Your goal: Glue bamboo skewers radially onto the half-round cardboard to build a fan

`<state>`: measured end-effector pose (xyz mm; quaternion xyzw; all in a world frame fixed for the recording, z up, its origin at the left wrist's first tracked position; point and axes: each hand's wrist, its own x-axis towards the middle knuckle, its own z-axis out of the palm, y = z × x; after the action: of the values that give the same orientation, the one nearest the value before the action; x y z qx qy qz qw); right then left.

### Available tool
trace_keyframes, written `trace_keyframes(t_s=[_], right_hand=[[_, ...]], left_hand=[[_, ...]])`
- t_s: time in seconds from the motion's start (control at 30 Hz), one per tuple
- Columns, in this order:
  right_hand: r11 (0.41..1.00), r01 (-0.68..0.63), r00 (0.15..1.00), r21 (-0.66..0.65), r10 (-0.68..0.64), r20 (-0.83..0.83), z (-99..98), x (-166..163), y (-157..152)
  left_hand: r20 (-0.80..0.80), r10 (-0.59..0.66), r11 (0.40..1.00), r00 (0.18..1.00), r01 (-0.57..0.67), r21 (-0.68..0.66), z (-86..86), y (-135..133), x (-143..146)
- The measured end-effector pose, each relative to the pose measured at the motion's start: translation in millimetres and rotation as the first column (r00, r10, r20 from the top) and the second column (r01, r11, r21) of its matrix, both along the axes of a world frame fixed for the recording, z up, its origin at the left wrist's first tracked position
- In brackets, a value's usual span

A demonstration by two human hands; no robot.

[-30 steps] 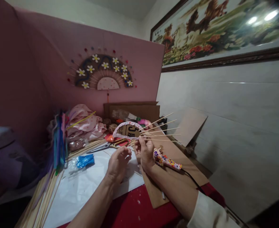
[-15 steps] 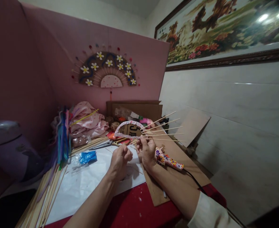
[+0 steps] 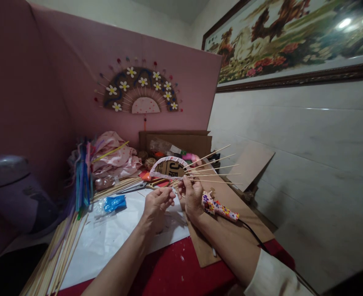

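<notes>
My right hand (image 3: 192,195) grips a half-round cardboard piece (image 3: 171,167) at its lower right end. Pink-and-white cloth is folded over the rim of this piece, and printed dark characters show on its brown face. Several thin wooden sticks (image 3: 214,167) fan out from it to the right. Close beside, my left hand (image 3: 158,202) has thumb and fingertips drawn together; whatever lies between them is too small to make out. Behind the hands, a pair of scissors (image 3: 141,186) rests on the table. A glue gun wrapped in flowered cloth (image 3: 220,207) lies right of my right hand.
Bundled sticks (image 3: 53,255) and coloured pipe cleaners (image 3: 82,181) lie at the left. A blue packet (image 3: 115,203) sits on white paper (image 3: 98,238). Cardboard (image 3: 203,250) covers part of the red tabletop (image 3: 172,271). A flower-decorated fan (image 3: 141,88) hangs on the pink panel.
My left hand has turned slightly, with its fingers reaching farther toward my right hand. The cardboard piece stays in my right hand, almost unmoved.
</notes>
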<state>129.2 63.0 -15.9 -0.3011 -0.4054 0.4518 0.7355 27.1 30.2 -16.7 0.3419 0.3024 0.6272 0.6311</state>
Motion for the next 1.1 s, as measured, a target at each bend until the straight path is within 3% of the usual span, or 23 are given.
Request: trace_keyframes(t_s=[0.43,0.8,0.97,1.1], right_hand=[[1.0,-0.012,0.999,0.008,0.012,-0.039,0.5,-1,-2],[0.999,-0.033,0.997,-0.015,0.032,-0.076,-0.2,-1,-2],[1.0,-0.019,0.997,-0.023,0.017,-0.074,0.5,-1,-3],[1.0,-0.009,0.997,-0.014,0.008,-0.075,2.8,0,-3]], left_hand=[[0.058,0.138,0.99,0.989,-0.138,-0.015,0.6,9,-13],[0.087,0.084,0.994,0.993,-0.077,-0.076,17.0,14,-26],[-0.25,0.226,0.974,0.942,-0.226,0.028,15.2,18,-35],[-0.667,0.281,0.96,0.69,-0.192,0.206,5.3,23,-42]])
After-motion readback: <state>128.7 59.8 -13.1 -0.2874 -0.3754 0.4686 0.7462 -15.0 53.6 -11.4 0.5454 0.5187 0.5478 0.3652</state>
